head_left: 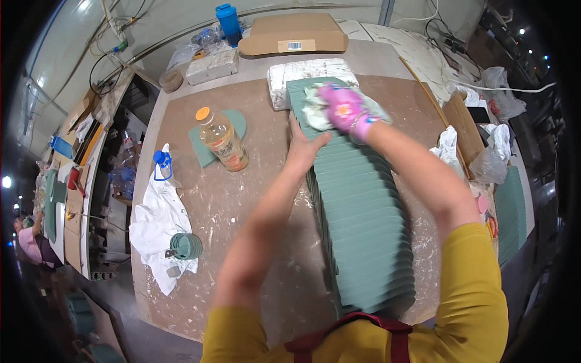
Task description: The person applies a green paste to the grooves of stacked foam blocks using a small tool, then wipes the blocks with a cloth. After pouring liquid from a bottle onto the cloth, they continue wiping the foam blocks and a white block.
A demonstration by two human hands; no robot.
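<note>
A long row of overlapping flat green pieces [360, 209] stretches from the far middle of the table toward my body. My left hand [304, 144] is bare and grips the row's left edge near its far end, thumb on top and fingers along the side. My right hand [346, 110], in a pink flowered glove, is closed on a pale cloth [315, 109] pressed against the far pieces. Motion blurs the glove a little. Behind them a white-wrapped block [278, 85] stands against the row's far end.
On the left are a bottle with an orange cap [224, 142], a flat green piece [203, 148], a white cloth [158, 221] and a green ring-shaped roll [186, 246]. A cardboard box [293, 30] and blue shaker [229, 25] stand behind. A thin stick [433, 109] runs along the right.
</note>
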